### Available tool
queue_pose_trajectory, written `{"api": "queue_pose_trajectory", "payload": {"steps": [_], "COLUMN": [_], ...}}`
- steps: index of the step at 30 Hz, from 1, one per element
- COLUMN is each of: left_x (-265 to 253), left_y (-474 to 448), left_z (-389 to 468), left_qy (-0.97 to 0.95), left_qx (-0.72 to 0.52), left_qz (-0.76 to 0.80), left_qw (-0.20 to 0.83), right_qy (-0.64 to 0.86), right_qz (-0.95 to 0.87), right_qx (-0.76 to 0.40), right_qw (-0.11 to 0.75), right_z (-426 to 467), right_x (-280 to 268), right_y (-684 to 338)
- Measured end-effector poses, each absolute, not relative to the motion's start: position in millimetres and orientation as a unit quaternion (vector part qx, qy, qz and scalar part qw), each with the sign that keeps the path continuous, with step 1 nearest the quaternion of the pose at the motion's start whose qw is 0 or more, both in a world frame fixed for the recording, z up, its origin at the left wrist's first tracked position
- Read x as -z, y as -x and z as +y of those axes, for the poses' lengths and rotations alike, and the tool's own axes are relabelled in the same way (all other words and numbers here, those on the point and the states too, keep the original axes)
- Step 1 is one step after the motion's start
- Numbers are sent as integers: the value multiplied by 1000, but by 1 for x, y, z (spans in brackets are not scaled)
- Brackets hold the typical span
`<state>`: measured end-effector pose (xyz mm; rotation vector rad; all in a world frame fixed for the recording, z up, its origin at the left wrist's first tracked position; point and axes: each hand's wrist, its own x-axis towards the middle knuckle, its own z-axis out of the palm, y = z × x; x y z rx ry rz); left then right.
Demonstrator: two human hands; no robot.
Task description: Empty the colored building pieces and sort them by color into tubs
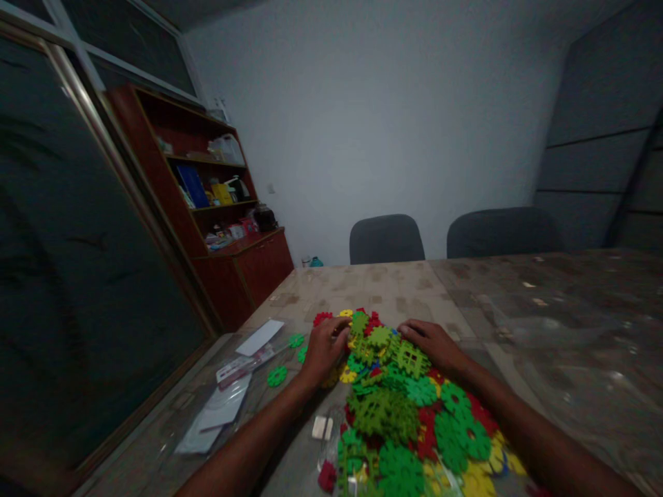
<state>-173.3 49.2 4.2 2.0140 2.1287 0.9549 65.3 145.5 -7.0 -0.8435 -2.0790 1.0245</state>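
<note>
A heap of plastic snowflake-shaped building discs [386,414] in green, yellow, red and some blue lies in front of me on the table. My left hand [325,348] rests at the far left side of the heap, its fingers bent loosely and the thumb apart from them. On the other side, my right hand [427,339] reaches over the heap's far right edge, fingers stretched out and touching the pieces. Neither hand visibly grips a piece; the fingertips are partly hidden among the discs. A loose green disc [277,376] sits left of my left forearm.
Clear plastic packaging with white cards [225,404] lies on the left of the table [362,286]. A small pale block [322,427] is beside the heap. Two grey chairs [387,239] stand behind the table, and a reddish-brown cabinet [264,266] is at the back left.
</note>
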Motion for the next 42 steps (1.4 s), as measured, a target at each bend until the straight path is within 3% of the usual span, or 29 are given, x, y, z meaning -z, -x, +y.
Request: {"api": "queue_pose_trajectory", "payload": {"steps": [4,8,17,22,27,34,42], "left_x": [-6,-5,-13,-23,-33,-26,-18], "left_y": [192,191,141,111,100,166,214], "left_z": [87,107,82,66,24,-19,-23], "left_qy": [-579,-575,-689,-722,-762,-697,-629], "left_qx": [-314,-294,-325,-343,-319,-257,-110], "left_qz": [752,761,593,516,497,663,770], "left_qw": [9,61,262,308,265,90,3], "right_qy": [346,355,342,288,285,296,302], "right_qz": [-791,-785,-775,-776,-744,-739,-759], "right_qx": [-357,-355,-407,-450,-501,-494,-461], "right_qw": [356,363,342,335,337,349,346], "right_z": [147,148,149,147,153,157,156], "right_x": [7,9,10,6,12,15,14], "right_y": [-66,-66,-65,-66,-68,-68,-68]}}
